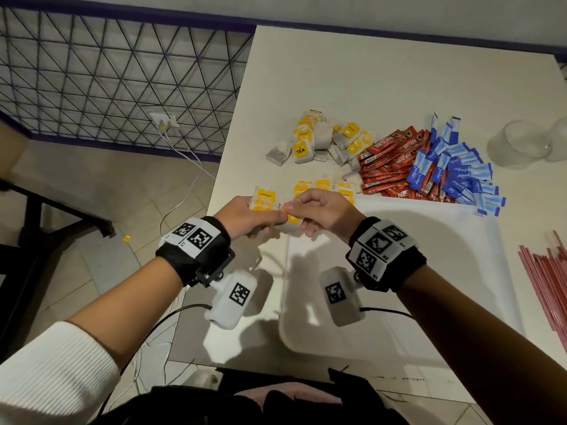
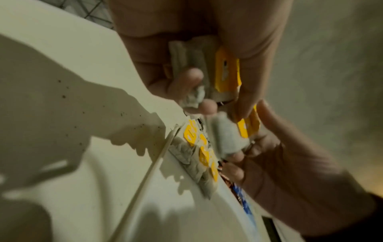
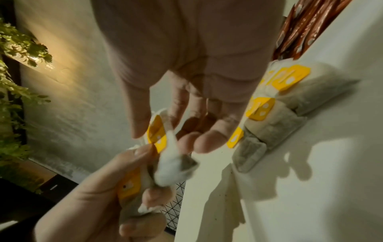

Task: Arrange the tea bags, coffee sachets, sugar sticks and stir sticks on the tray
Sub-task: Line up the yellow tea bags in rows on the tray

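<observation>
My left hand (image 1: pixel 245 216) grips a small stack of yellow-tagged tea bags (image 1: pixel 264 200) over the far left corner of the white tray (image 1: pixel 429 302). My right hand (image 1: pixel 322 213) meets it and pinches one tea bag (image 1: pixel 293 221) between thumb and fingers. In the right wrist view this bag (image 3: pixel 165 147) hangs from the fingertips against the left hand's stack (image 3: pixel 128 188). A short row of tea bags (image 1: pixel 322 187) lies along the tray's far edge. Beyond it lie a loose tea bag pile (image 1: pixel 319 139), red coffee sachets (image 1: pixel 389 161) and blue sugar sticks (image 1: pixel 460 170).
Red stir sticks (image 1: pixel 549 277) lie on the table to the right of the tray. Two clear glass cups (image 1: pixel 518 142) stand at the far right. The table's left edge (image 1: pixel 214 185) drops to a tiled floor with a cable.
</observation>
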### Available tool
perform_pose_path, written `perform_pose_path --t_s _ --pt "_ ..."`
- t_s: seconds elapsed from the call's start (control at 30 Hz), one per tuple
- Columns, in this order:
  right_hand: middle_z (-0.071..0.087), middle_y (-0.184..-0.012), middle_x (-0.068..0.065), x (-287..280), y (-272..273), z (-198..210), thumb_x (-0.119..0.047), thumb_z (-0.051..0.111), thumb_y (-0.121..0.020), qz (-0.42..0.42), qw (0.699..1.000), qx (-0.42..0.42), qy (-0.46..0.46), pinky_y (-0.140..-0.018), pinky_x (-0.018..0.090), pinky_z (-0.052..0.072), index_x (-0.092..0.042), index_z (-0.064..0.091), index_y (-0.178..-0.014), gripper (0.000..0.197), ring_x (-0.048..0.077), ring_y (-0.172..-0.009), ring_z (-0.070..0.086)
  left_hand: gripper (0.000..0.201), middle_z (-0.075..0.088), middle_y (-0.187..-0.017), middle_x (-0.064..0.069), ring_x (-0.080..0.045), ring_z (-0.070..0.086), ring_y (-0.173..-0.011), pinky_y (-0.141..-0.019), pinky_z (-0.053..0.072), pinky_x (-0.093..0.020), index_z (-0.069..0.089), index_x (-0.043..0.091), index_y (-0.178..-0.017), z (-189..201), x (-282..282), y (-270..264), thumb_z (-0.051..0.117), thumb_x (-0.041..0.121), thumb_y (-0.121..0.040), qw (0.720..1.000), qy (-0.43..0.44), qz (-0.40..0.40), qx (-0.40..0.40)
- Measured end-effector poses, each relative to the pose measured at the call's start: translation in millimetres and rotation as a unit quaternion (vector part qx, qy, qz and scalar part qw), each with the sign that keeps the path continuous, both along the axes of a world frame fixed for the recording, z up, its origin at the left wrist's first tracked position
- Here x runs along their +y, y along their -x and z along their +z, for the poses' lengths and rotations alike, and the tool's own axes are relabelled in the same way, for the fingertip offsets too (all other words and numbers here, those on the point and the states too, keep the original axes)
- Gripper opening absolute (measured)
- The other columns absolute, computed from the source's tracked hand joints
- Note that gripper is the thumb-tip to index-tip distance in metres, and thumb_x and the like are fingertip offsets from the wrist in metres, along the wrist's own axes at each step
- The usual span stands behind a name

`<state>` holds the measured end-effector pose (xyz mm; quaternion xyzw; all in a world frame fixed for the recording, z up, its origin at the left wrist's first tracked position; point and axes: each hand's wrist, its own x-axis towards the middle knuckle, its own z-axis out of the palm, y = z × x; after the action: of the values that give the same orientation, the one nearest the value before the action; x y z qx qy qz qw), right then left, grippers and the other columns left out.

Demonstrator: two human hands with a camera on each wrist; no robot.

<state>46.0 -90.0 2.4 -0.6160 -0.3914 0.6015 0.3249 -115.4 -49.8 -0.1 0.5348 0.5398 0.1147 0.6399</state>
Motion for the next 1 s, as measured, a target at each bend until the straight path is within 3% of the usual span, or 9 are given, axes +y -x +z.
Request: perform_pose_path --t_s 0.17,0.3,0.4,0.53,0.63,0.87,1.0 --pt "0.051 -0.058 0.007 -0.3 -3.7 3.3 -0.017 0.063 -0.086 -0.046 0.999 0.001 -0.011 -0.045 0.016 0.039 -0.013 0.06 -0.075 0.013 0.007 -0.043 0.046 0.026 0.047 -0.037 0.009 -0.004 0.036 -0.035 -0.038 0.028 -0.014 0.052 0.016 -0.061 -2.2 1.8 -3.6 0.071 0.013 -0.08 0.997 -0.013 -0.056 0.052" --pt "0.051 -0.067 0.006 -1.4 -5.8 3.5 -0.014 0.06 -0.088 -0.1 0.993 0.058 0.01 -0.047 0.021 0.037 -0.008 0.059 -0.078 0.012 0.012 -0.054 0.046 0.024 0.047 -0.037 0.009 -0.003 0.038 -0.035 -0.038 0.028 -0.013 0.054 0.015 -0.063 -0.5 2.4 -5.9 0.069 0.007 -0.08 0.997 -0.01 -0.071 0.04" --pt "0.052 -0.067 0.005 -2.9 -7.7 2.3 -0.012 0.059 -0.088 -0.119 0.989 0.083 0.023 -0.042 0.019 0.035 -0.007 0.058 -0.079 0.011 0.011 -0.052 0.045 0.025 0.049 -0.038 0.008 -0.002 0.039 -0.036 -0.039 0.029 -0.012 0.055 0.016 -0.064 2.2 4.0 -6.6 0.068 0.004 -0.08 0.995 -0.014 -0.092 0.03" --pt "0.052 -0.05 0.0 -5.3 -8.0 -0.2 -0.013 0.059 -0.088 -0.117 0.985 0.112 0.057 -0.039 0.019 0.033 -0.006 0.059 -0.082 0.009 0.008 -0.039 0.044 0.023 0.049 -0.039 0.009 -0.001 0.04 -0.036 -0.039 0.03 -0.011 0.055 0.016 -0.066 5.0 5.3 -9.0 0.066 0.004 -0.082 0.995 -0.014 -0.1 0.004" --pt "0.048 -0.041 -0.002 -9.5 -8.9 -1.5 -0.01 0.053 -0.091 -0.092 0.984 0.133 0.07 -0.043 0.022 0.03 -0.007 0.058 -0.077 0.015 0.008 -0.034 0.041 0.021 0.048 -0.04 0.009 0.0 0.039 -0.037 -0.039 0.029 -0.011 0.055 0.017 -0.067 4.7 5.8 -11.7 0.066 0.007 -0.082 0.996 -0.033 -0.076 -0.027" --pt "0.052 -0.068 0.005 -14.6 -11.3 -4.1 -0.014 0.051 -0.092 -0.028 0.988 0.108 0.104 -0.047 0.02 0.037 -0.011 0.059 -0.082 0.013 0.008 -0.047 0.049 0.014 0.057 -0.049 0.01 -0.001 0.044 -0.042 -0.041 0.032 -0.012 0.058 0.015 -0.078 0.6 4.4 -19.5 0.063 0.002 -0.082 0.995 -0.026 -0.012 -0.097" --pt "0.055 -0.072 0.002 -18.9 -14.0 -5.5 -0.015 0.048 -0.094 0.015 0.989 0.1 0.104 -0.053 0.021 0.037 -0.013 0.058 -0.087 0.013 0.008 -0.053 0.05 0.007 0.056 -0.057 0.003 -0.011 0.039 -0.048 -0.042 0.03 -0.016 0.062 0.011 -0.072 -1.3 3.8 -22.3 0.066 0.014 -0.078 0.992 0.001 0.011 -0.129"
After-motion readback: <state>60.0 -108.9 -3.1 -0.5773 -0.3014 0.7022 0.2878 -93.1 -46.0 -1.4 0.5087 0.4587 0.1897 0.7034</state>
